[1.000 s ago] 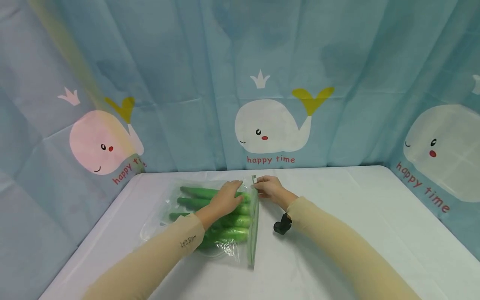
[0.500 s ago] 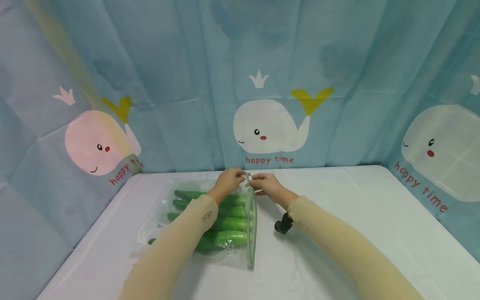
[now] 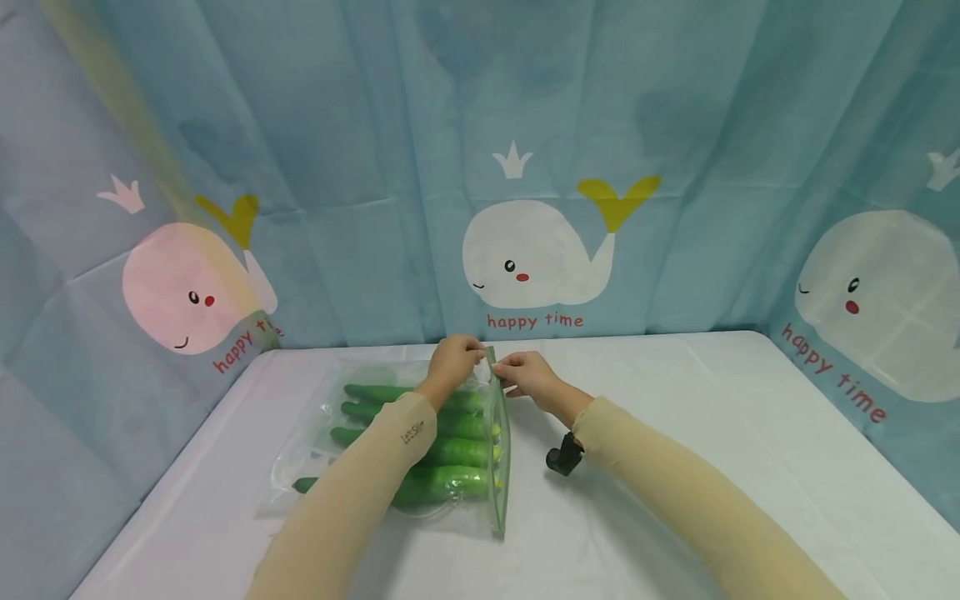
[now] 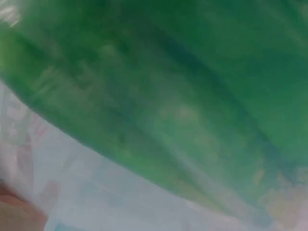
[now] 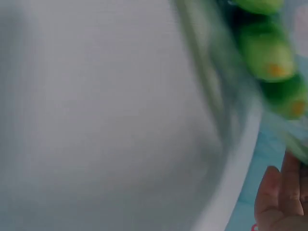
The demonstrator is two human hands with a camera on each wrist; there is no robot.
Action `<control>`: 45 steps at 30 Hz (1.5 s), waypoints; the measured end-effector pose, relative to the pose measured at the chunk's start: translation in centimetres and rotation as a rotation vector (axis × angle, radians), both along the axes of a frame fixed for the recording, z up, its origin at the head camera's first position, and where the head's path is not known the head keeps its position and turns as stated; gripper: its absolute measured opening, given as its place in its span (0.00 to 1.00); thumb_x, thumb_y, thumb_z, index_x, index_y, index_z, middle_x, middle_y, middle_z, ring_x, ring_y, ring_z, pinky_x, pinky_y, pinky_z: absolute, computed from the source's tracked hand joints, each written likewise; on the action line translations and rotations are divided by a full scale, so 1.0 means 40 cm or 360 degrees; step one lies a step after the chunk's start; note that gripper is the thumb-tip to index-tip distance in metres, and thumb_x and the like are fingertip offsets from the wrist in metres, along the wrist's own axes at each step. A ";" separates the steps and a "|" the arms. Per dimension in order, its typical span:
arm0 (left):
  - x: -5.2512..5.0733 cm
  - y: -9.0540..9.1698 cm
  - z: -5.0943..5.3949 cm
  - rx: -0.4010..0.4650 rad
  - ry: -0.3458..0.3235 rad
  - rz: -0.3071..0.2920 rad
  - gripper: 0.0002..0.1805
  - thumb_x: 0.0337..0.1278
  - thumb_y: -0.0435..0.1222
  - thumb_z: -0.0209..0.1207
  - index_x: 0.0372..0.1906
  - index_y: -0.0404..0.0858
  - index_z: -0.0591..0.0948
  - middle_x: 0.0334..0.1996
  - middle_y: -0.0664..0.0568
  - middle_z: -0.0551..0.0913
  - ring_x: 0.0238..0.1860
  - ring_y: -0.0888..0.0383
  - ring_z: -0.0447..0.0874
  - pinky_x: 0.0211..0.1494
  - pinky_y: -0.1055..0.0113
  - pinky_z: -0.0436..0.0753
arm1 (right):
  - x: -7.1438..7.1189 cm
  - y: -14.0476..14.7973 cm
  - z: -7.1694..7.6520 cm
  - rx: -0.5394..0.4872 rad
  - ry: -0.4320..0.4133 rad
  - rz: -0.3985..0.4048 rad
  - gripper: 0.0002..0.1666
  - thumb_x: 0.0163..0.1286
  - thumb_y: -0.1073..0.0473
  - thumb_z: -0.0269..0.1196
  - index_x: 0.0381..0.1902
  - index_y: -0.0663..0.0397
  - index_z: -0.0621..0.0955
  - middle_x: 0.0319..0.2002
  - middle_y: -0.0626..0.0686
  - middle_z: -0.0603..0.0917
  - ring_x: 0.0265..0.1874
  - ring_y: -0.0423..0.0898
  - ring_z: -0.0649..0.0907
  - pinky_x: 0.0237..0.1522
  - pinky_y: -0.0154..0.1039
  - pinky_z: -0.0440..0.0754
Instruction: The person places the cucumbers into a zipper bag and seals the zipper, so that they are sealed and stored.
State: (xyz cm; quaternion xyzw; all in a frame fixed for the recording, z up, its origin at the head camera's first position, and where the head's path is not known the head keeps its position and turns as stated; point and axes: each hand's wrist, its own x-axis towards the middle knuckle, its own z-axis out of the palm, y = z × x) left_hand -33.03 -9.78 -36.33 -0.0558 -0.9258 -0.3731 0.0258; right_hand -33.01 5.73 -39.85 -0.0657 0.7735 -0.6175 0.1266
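A clear zip bag with a green zip edge lies on its side, its mouth to the right. Several green cucumbers lie side by side in it. At the far end of the zip edge, my left hand pinches the bag's corner. Just right of it, my right hand pinches the zip edge between thumb and fingers. Cucumbers under the plastic fill the left wrist view, blurred. In the right wrist view, the zip edge slants past pale cucumber ends. The fingers hide what they pinch.
A white-covered table extends around the bag. Behind it hangs a blue curtain with whale prints, close to the table's far edge. A black wrist camera sits under the right wrist.
My left hand has moved from lying over the cucumbers to the bag's far corner and now pinches it. My right hand stays at the zip edge, shifted slightly left.
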 end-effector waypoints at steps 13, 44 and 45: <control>0.012 -0.017 -0.012 -0.0105 0.0099 -0.0150 0.11 0.69 0.30 0.52 0.44 0.36 0.85 0.45 0.46 0.85 0.48 0.46 0.80 0.69 0.44 0.59 | 0.020 0.004 -0.025 -0.0069 -0.0176 -0.0073 0.15 0.74 0.61 0.56 0.48 0.69 0.81 0.34 0.54 0.84 0.32 0.43 0.83 0.42 0.45 0.84; -0.015 -0.035 0.008 0.0057 0.0040 0.0078 0.18 0.65 0.22 0.48 0.47 0.36 0.87 0.48 0.44 0.85 0.35 0.52 0.80 0.25 0.68 0.66 | 0.109 0.005 -0.042 0.0127 -0.0178 0.0048 0.11 0.71 0.62 0.59 0.39 0.68 0.83 0.29 0.52 0.84 0.30 0.44 0.82 0.35 0.40 0.82; -0.014 -0.035 0.008 0.0066 0.0040 0.0080 0.19 0.65 0.22 0.48 0.47 0.36 0.87 0.48 0.44 0.85 0.37 0.51 0.81 0.25 0.68 0.67 | 0.112 0.007 -0.043 0.0132 -0.0178 0.0053 0.11 0.71 0.63 0.59 0.38 0.68 0.83 0.29 0.52 0.84 0.30 0.44 0.81 0.34 0.40 0.82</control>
